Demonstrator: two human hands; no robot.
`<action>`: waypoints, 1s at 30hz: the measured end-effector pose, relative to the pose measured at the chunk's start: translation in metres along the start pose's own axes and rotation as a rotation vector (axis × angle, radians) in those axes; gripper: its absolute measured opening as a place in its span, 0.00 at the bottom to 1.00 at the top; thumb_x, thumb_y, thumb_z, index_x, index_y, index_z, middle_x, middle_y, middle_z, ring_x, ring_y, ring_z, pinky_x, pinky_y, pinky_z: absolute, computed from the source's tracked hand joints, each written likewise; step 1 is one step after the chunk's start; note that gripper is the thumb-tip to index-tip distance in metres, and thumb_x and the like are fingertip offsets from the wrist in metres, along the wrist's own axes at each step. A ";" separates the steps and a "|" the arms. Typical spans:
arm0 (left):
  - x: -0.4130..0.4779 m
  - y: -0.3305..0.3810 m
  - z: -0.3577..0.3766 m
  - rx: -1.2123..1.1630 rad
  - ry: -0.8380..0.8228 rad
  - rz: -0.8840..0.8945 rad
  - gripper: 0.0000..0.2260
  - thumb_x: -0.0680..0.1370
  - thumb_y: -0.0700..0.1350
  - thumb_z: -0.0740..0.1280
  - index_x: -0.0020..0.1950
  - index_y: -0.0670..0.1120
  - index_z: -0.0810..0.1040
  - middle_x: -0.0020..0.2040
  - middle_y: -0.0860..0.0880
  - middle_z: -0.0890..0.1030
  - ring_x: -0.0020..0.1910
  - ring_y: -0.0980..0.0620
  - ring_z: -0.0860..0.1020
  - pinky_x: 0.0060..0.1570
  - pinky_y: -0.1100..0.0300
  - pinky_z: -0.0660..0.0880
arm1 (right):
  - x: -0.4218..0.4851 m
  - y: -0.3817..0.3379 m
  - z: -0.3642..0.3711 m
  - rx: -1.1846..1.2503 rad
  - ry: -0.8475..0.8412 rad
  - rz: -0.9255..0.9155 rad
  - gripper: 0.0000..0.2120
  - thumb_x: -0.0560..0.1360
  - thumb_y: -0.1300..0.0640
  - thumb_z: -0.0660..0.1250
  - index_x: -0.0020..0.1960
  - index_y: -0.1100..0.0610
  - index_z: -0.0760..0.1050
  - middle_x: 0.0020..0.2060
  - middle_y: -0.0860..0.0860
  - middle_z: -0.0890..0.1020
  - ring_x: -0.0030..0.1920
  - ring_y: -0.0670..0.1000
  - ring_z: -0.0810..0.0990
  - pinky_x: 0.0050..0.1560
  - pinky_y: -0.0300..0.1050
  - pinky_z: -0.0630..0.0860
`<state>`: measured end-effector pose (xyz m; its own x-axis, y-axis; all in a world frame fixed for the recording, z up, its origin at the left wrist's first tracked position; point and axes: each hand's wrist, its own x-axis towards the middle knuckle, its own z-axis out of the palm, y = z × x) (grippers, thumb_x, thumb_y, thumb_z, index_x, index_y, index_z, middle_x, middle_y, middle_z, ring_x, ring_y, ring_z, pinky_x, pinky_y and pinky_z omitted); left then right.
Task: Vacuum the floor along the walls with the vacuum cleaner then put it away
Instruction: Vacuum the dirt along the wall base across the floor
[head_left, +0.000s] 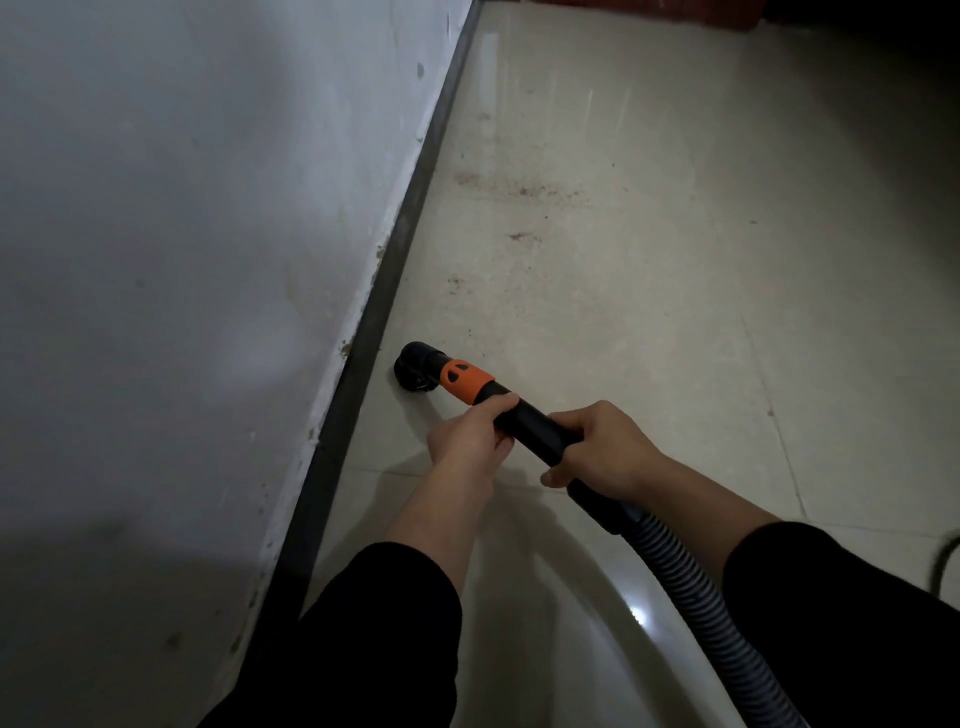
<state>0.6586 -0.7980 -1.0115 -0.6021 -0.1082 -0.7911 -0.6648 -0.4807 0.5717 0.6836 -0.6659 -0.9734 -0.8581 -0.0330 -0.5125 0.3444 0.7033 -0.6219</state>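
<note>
So the vacuum's black nozzle (415, 366) sits on the floor (649, 286) just beside the baseboard (395, 249), with an orange collar (465, 382) joining it to the wand (532, 421), and the ribbed hose (670, 566) trails back toward the bottom right. Left hand (470, 436) has its fingers wrapped round the wand right behind the collar, and right hand (597, 447) is clamped on it a bit further back, both in dark sleeves (395, 623). Some brown dirt (519, 189) lies further along, near the wall (182, 208)
</note>
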 end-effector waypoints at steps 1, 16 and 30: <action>0.002 0.001 -0.001 -0.004 0.000 0.008 0.18 0.71 0.38 0.76 0.58 0.35 0.77 0.52 0.39 0.83 0.50 0.48 0.82 0.42 0.62 0.78 | 0.002 -0.002 0.002 0.007 0.000 0.000 0.15 0.67 0.65 0.75 0.53 0.56 0.82 0.41 0.57 0.83 0.42 0.56 0.82 0.47 0.49 0.80; 0.022 0.012 -0.008 -0.001 0.148 0.186 0.09 0.69 0.39 0.77 0.33 0.42 0.79 0.35 0.43 0.82 0.45 0.43 0.83 0.52 0.51 0.80 | 0.027 -0.019 0.029 0.169 0.023 0.046 0.17 0.67 0.66 0.75 0.54 0.55 0.82 0.39 0.57 0.82 0.36 0.54 0.81 0.40 0.46 0.79; 0.023 0.016 -0.005 -0.062 0.048 0.248 0.06 0.73 0.37 0.74 0.38 0.45 0.80 0.34 0.48 0.83 0.33 0.57 0.83 0.32 0.68 0.78 | 0.037 -0.020 0.030 0.140 0.090 -0.010 0.18 0.68 0.65 0.74 0.56 0.55 0.81 0.42 0.57 0.83 0.41 0.57 0.82 0.43 0.48 0.79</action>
<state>0.6367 -0.8122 -1.0213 -0.7207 -0.2703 -0.6384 -0.4698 -0.4867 0.7365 0.6560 -0.7019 -0.9979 -0.8901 0.0292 -0.4548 0.3804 0.5972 -0.7062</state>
